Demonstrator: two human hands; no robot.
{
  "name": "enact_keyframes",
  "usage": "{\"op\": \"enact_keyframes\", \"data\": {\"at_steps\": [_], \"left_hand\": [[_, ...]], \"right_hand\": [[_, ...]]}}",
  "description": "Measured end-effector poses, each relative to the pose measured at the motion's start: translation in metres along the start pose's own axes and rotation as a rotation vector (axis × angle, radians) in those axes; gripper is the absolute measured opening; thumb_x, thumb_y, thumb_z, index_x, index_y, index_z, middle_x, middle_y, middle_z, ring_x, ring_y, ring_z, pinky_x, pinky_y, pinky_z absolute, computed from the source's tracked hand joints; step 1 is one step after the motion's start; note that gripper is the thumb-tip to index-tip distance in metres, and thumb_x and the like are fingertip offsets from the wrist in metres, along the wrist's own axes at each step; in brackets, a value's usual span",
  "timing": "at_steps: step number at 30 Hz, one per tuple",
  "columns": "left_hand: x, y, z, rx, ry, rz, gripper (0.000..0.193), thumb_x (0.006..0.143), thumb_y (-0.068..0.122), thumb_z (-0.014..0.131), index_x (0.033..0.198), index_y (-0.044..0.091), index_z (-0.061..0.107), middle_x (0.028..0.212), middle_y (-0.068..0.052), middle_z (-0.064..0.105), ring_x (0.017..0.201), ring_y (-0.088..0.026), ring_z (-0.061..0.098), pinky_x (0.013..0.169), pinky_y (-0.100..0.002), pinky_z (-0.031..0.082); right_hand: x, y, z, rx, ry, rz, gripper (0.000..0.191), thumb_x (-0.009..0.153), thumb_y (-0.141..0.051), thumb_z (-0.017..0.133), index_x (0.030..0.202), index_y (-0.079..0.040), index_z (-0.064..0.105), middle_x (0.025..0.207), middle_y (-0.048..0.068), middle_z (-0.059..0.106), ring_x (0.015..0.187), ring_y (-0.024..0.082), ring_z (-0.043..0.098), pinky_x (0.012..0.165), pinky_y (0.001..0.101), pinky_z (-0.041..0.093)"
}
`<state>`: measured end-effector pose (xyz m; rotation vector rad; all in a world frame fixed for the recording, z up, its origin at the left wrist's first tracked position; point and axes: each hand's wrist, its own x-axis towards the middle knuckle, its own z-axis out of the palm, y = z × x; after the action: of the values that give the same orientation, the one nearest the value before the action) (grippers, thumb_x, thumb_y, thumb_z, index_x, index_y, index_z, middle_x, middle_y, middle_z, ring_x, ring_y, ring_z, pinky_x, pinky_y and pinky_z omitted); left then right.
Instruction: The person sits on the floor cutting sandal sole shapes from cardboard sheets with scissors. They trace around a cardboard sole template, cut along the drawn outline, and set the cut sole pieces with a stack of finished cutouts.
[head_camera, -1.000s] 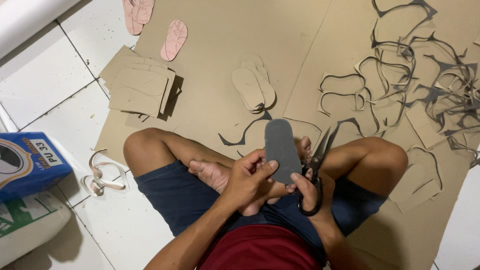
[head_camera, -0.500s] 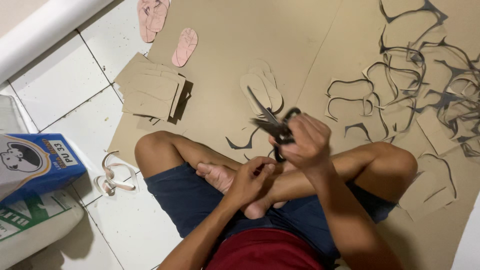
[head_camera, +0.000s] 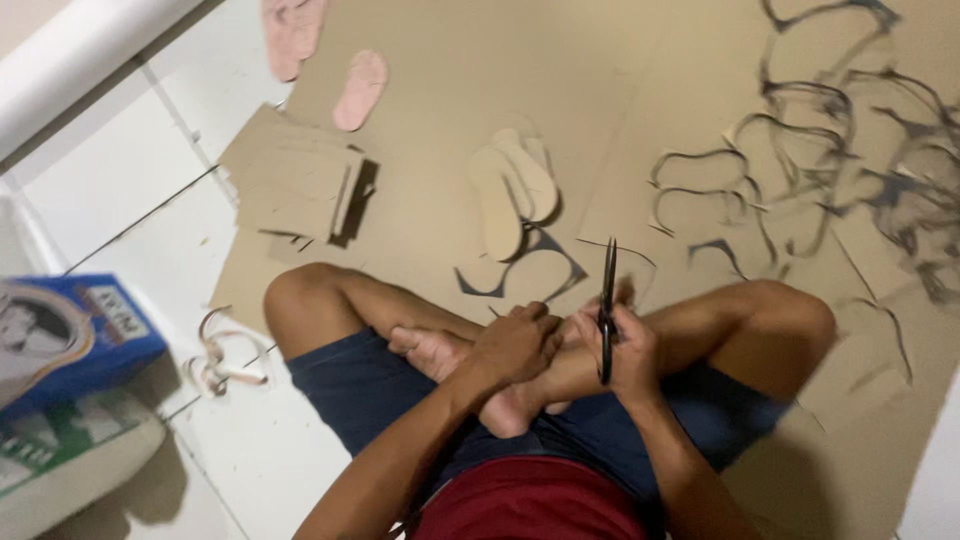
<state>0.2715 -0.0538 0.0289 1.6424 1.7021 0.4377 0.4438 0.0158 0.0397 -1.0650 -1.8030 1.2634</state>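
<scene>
I sit cross-legged on a big sheet of brown cardboard (head_camera: 440, 120). My right hand (head_camera: 628, 355) grips black scissors (head_camera: 606, 300) over my lap, the closed blades pointing away from me. Just left of it, my left hand (head_camera: 515, 345) rests with curled fingers against my bare foot (head_camera: 470, 375); nothing shows in it. A small stack of sole-shaped cardboard cutouts (head_camera: 512, 195) lies on the sheet ahead of my hands, with a cut-out scrap (head_camera: 520, 275) in front of it.
A pile of cardboard pieces (head_camera: 295, 180) lies to the front left, with pink sole shapes (head_camera: 358, 90) beyond it. Tangled offcut outlines (head_camera: 830, 170) cover the right. A blue box (head_camera: 70, 335), a white bag (head_camera: 70, 460) and looped strips (head_camera: 225, 355) sit on the white tiles at left.
A second ago my left hand held a grey sole cutout beside the scissors. That cutout is gone from my hand; the scissors rose forward, then came back to my lap.
</scene>
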Motion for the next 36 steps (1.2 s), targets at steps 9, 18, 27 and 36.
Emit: {"op": "enact_keyframes", "data": {"at_steps": [9, 18, 27, 36], "left_hand": [[0.030, -0.039, 0.018, -0.202, -0.090, -0.041, 0.021, 0.088, 0.019, 0.065, 0.104, 0.006, 0.071, 0.101, -0.024, 0.064, 0.095, -0.041, 0.064, 0.082, -0.048, 0.052], [0.036, -0.035, 0.015, -0.094, -0.082, -0.128, 0.016, 0.087, 0.018, 0.064, 0.092, 0.006, 0.073, 0.093, -0.021, 0.072, 0.089, -0.040, 0.069, 0.077, -0.050, 0.053], [0.036, -0.026, 0.015, 0.099, 0.046, -0.089, 0.019, 0.090, 0.017, 0.064, 0.103, 0.004, 0.068, 0.100, -0.019, 0.072, 0.097, -0.037, 0.069, 0.077, -0.048, 0.056], [0.036, -0.030, 0.019, 0.054, 0.069, -0.080, 0.033, 0.083, 0.012, 0.067, 0.115, 0.004, 0.066, 0.098, -0.021, 0.072, 0.095, -0.038, 0.069, 0.075, -0.048, 0.057]], "right_hand": [[0.012, -0.012, 0.007, -0.119, 0.041, 0.045, 0.013, 0.089, -0.011, 0.080, 0.093, -0.001, 0.072, 0.072, 0.003, 0.066, 0.066, 0.009, 0.058, 0.060, 0.0264, 0.050], [0.014, -0.020, 0.010, -0.261, 0.062, -0.142, 0.018, 0.086, -0.017, 0.084, 0.090, -0.004, 0.072, 0.070, 0.005, 0.067, 0.063, 0.016, 0.063, 0.063, 0.0315, 0.050], [0.015, -0.022, 0.013, -0.272, 0.052, -0.128, 0.022, 0.085, -0.020, 0.084, 0.090, -0.002, 0.072, 0.067, 0.007, 0.067, 0.059, 0.015, 0.065, 0.058, 0.0307, 0.050], [0.017, -0.026, 0.014, -0.271, 0.009, -0.074, 0.023, 0.086, -0.019, 0.084, 0.087, 0.000, 0.070, 0.067, 0.008, 0.067, 0.057, 0.015, 0.065, 0.054, 0.0311, 0.050]]}}
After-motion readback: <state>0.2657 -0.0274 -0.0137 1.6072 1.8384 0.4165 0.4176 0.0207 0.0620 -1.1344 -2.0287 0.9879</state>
